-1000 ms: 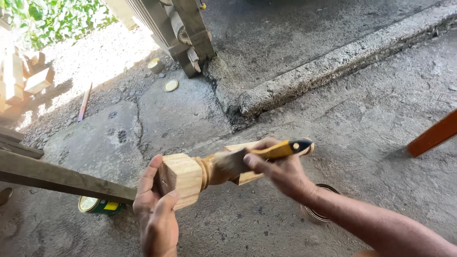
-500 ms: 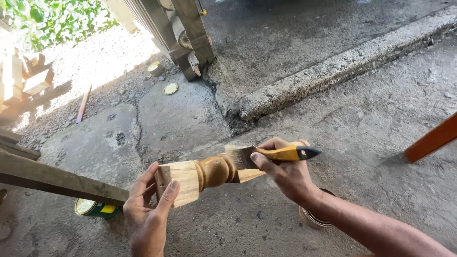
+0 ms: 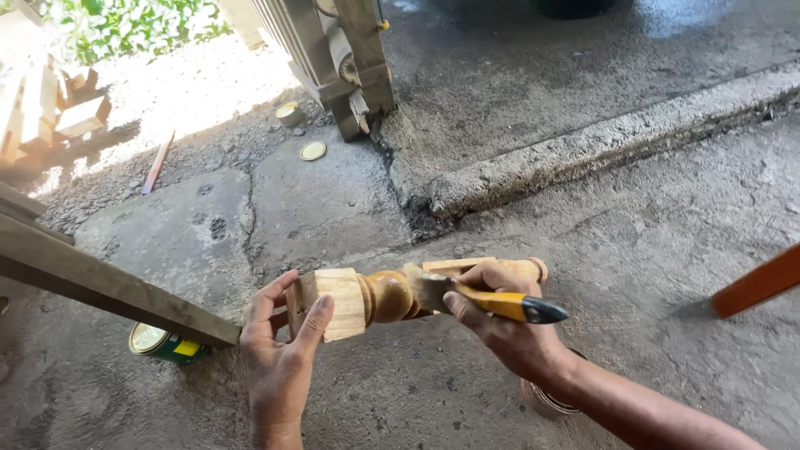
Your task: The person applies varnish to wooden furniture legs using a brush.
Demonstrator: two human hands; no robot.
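Holding: we grip a turned wooden leg [image 3: 375, 296] level above the concrete floor [image 3: 650, 242], just in front of us.
Left hand: our left hand [image 3: 279, 358] wraps its fingers and thumb around the square block end of the leg, closed on it from below.
Right hand: our right hand [image 3: 500, 321] is closed around a paintbrush [image 3: 492, 302] with a yellow handle and dark tip; its bristles touch the rounded bulb of the leg.
Leg: it looks glossy amber at the bulb and paler at the block end, and its far end shows behind our right hand.
Under the right wrist: we see part of a round tin [image 3: 546, 398], mostly hidden.
Left side: a green and yellow can [image 3: 162, 343] lies on the floor beneath a wooden plank [image 3: 100, 283].
Farther off: a round lid [image 3: 313, 151] rests near a metal gate post [image 3: 346, 58].
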